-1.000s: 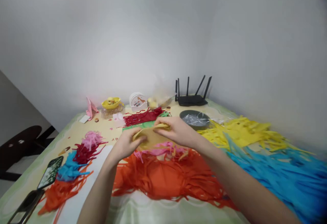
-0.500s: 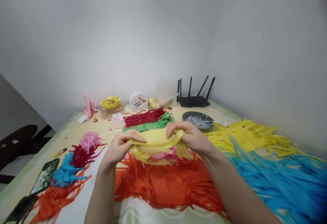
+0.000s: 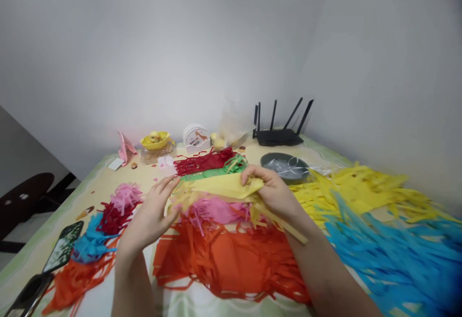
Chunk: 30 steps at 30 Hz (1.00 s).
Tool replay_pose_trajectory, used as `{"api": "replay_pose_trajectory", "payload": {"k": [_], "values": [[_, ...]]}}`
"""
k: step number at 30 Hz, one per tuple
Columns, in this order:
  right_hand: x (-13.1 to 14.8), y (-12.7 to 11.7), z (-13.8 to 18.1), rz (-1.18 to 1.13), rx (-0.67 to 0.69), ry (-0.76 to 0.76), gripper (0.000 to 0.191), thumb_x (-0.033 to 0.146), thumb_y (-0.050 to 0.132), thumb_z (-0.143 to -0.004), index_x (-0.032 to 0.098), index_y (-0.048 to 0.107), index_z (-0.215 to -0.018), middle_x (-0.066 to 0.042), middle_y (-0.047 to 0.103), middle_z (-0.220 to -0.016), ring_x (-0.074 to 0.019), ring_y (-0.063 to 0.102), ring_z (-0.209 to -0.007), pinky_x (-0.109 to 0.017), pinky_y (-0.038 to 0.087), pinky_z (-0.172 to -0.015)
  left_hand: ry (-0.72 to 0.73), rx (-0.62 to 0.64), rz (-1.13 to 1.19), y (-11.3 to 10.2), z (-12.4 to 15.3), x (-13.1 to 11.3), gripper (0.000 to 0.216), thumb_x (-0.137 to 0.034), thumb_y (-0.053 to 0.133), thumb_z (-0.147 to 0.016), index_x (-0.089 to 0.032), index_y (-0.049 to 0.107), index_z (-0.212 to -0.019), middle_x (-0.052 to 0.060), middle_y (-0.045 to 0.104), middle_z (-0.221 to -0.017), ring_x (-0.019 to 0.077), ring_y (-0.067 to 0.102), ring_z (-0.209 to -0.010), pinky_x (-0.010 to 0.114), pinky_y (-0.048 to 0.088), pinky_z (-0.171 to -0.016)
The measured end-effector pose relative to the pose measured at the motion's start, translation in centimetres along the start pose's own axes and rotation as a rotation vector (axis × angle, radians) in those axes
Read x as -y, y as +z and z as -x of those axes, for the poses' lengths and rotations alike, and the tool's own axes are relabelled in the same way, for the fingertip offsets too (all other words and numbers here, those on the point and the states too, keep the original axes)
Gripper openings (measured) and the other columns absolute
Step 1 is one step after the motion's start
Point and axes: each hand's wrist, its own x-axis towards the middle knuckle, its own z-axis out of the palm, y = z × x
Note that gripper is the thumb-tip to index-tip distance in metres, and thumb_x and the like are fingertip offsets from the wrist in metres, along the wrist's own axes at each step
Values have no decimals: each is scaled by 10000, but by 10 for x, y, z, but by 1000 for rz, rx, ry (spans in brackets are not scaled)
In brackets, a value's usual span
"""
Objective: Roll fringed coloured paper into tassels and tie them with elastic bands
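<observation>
My right hand (image 3: 271,192) pinches the right end of a yellow fringed paper sheet (image 3: 220,189) that stretches leftward above the table. My left hand (image 3: 151,213) has its fingers stretched out beside the sheet's left end, touching its fringe. Under the yellow sheet lie a pink fringed paper (image 3: 212,209) and a large orange fringed paper (image 3: 231,259). Green (image 3: 216,171) and dark red (image 3: 204,160) fringed papers lie just behind.
Yellow (image 3: 357,187) and blue (image 3: 390,254) fringed papers cover the right side. Small coloured tassels (image 3: 104,220), a phone (image 3: 63,247) and scissors (image 3: 25,293) lie left. A grey bowl (image 3: 285,166), a black router (image 3: 279,136), a yellow bowl (image 3: 156,141) and a tape holder (image 3: 196,138) stand at the back.
The yellow sheet has been unfolded and spread out leftward. My left hand let go of it and opened beside its left end; my right hand keeps its grip.
</observation>
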Motion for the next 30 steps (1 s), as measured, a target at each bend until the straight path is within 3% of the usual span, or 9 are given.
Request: {"api": "replay_pose_trajectory", "payload": {"k": [3,5,7,9,13,18,22,26,30], "values": [[3,7,4,17,78,21,143,69,532,-641,192,583,-692,36,542,-673,-88,499,-543,-178,350,-472,178,24,93,15,-7,-17,834,-311,694,-768,-222,274,-1483,122,306,-1540,299,224,-1432,482,176,-1171],[1,10,7,-31,119,37,127,71,544,-657,192,570,-688,32,548,-686,-88,501,-546,-179,353,-474,205,14,228,32,-17,-26,685,-262,683,-774,-216,420,-1404,120,472,-1438,292,366,-1364,461,236,-1150],[0,10,8,-99,131,60,127,72,560,-673,197,552,-694,38,544,-671,-84,488,-527,-176,339,-462,147,19,409,46,-25,-29,409,-164,617,-787,-198,613,-1195,93,667,-1186,255,585,-1135,396,399,-1033],[-2,8,8,-147,113,75,140,70,578,-679,202,541,-703,40,547,-665,-86,491,-530,-173,336,-463,58,10,597,52,-28,-25,317,-90,564,-762,-191,684,-1038,56,720,-992,204,657,-902,309,492,-837],[-5,2,6,-196,75,101,124,118,613,-703,209,530,-711,32,558,-656,-103,499,-528,-182,335,-457,-44,-67,856,48,-24,-14,422,-22,523,-686,-223,730,-993,23,700,-942,160,626,-831,223,457,-691],[-8,2,5,-184,99,88,96,168,601,-716,204,523,-673,32,499,-590,-99,414,-475,-194,276,-432,-68,-69,1030,46,-20,-10,249,-33,524,-658,-179,725,-646,20,599,-738,137,556,-709,221,407,-622],[-5,2,6,-67,141,-15,115,104,545,-670,184,525,-590,17,486,-614,-107,433,-549,-205,287,-482,-129,-76,1067,45,-18,-10,213,-30,483,-598,-160,652,-599,10,553,-684,127,516,-642,224,376,-586],[4,-5,7,47,257,-87,118,95,488,-643,181,499,-562,11,470,-648,-117,439,-597,-225,312,-540,-71,-15,875,35,-14,-12,181,-58,471,-612,-161,620,-618,10,531,-705,133,497,-672,234,368,-621],[13,-16,5,225,365,-196,91,163,499,-675,185,522,-589,-4,492,-693,-142,459,-642,-252,345,-594,38,87,733,25,-13,-19,132,-249,525,-738,-161,624,-746,39,538,-781,166,492,-726,261,371,-653]]}}
